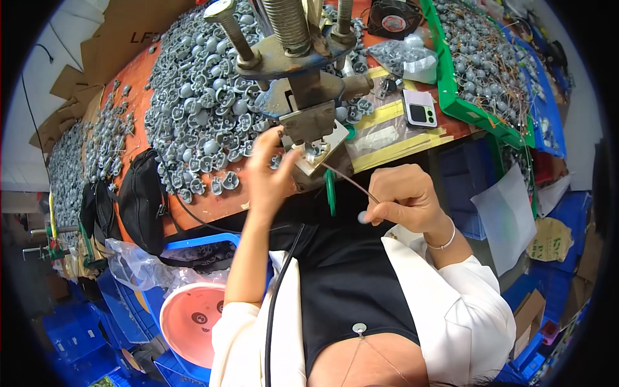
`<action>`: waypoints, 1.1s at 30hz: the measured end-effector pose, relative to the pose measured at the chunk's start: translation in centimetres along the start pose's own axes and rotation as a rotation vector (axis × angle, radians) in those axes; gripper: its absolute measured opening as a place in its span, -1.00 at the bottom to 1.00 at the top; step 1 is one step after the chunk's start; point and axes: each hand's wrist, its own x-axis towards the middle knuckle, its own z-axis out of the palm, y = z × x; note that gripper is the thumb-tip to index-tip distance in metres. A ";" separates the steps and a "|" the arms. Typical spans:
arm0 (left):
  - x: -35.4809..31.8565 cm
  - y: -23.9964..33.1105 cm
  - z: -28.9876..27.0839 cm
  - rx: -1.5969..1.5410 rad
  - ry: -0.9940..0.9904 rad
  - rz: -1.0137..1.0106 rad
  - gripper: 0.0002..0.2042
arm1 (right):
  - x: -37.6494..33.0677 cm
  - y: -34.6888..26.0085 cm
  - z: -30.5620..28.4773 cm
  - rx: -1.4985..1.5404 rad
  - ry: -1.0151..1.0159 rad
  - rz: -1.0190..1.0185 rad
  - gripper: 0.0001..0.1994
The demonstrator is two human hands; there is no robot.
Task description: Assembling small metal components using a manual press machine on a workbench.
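A metal hand press (313, 106) stands on the bench in front of me, its block above a small pale fixture (316, 155). My left hand (265, 171) is at the fixture's left side, thumb and fingers apart, with no held thing visible between them. To the right, my right hand (403, 197) pinches a thin brownish wire (351, 182) that slants up into the fixture. Below those fingers shows a small grey ball (362, 218); whether it joins the wire is hidden. What sits under the press block is too small to make out.
Heaps of grey plastic shells (200, 97) cover the orange bench top. At right are a green crate (477, 116) of grey balls with wires, a phone (420, 108) and a plastic bag (406, 58). Black bags (142, 200) hang left, above a pink basin (190, 322).
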 end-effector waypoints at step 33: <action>3.0 -5.5 -12.5 0.964 0.357 -0.015 -0.87 | -0.5 4.7 2.3 -0.262 0.267 0.212 -0.93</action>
